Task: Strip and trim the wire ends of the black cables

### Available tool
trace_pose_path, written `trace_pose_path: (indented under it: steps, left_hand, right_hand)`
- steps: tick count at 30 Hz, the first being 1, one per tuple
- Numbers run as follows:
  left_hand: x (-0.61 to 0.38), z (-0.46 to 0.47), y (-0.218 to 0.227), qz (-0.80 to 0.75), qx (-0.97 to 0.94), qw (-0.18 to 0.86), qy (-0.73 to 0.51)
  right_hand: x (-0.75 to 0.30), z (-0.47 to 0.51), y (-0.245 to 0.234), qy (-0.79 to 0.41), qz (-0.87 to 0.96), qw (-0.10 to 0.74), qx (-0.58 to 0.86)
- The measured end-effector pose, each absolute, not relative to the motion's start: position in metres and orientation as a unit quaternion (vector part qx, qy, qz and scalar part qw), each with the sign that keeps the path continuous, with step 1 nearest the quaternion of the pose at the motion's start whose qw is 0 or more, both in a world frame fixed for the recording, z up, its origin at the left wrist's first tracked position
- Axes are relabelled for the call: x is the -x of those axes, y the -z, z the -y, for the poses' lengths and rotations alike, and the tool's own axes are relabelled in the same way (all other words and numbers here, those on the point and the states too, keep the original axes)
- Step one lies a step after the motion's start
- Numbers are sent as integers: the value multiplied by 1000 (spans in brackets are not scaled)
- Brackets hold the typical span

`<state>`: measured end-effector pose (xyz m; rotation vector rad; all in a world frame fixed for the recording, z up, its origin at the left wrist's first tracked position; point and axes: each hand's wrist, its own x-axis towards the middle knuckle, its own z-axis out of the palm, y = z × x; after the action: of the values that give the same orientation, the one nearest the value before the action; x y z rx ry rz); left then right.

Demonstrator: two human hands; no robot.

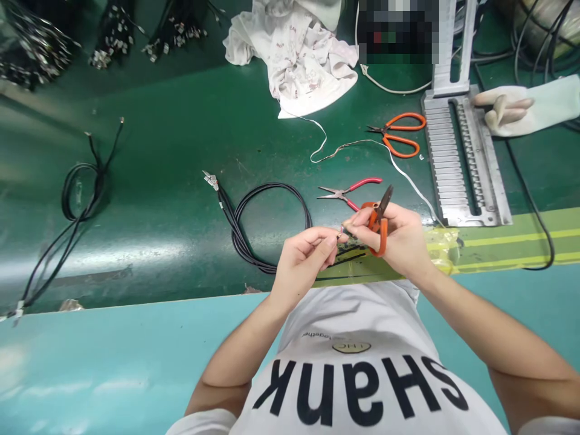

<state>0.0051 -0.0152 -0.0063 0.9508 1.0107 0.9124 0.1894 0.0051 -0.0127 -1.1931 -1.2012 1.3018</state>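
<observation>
My left hand (304, 257) is pinched shut on the end of a thin black cable (344, 261) at the table's near edge. My right hand (399, 238) is closed round a pair of orange-handled scissors (379, 219), blades pointing up and away, while its thumb and forefinger also pinch the same cable end. The fingertips of both hands meet. A coiled black cable (272, 205) with a connector end (211, 179) lies on the green table just beyond my left hand.
Red-handled needle-nose pliers (347, 190) lie just beyond my hands. Further back are another pair of orange scissors (399, 136), a white cloth (301, 57), a white cord (357, 145) and a slotted metal fixture (462, 157). A gloved hand (507, 109) rests at right. Another black cable bundle (77, 205) lies at left.
</observation>
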Motion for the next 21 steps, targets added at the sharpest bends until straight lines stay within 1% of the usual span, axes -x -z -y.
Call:
trace_pose_path:
  steps: [4, 7, 9, 13, 15, 18, 21]
  left_hand:
    - [-11, 14, 0, -475, -428, 641, -425]
    - [-15, 13, -2, -494, -460, 592, -441]
    - [-16, 13, -1, -514, -507, 526, -450]
    - [-17, 15, 3, -532, -620, 345, -462]
    - [-18, 16, 5, -518, -655, 296, -464]
    - [-20, 18, 7, -504, -676, 268, -466]
    - [-20, 19, 8, -499, -678, 264, -471]
  right_hand:
    - [-196, -1, 6, -562, 437, 499, 494]
    - [-196, 4, 0, -576, 428, 501, 484]
    - [-195, 8, -2, -573, 433, 497, 487]
    - [-189, 14, -1, -577, 420, 508, 483]
    - [-185, 15, 1, -583, 410, 518, 473]
    - [-180, 15, 1, -576, 403, 531, 473]
    - [-178, 14, 0, -570, 395, 538, 479]
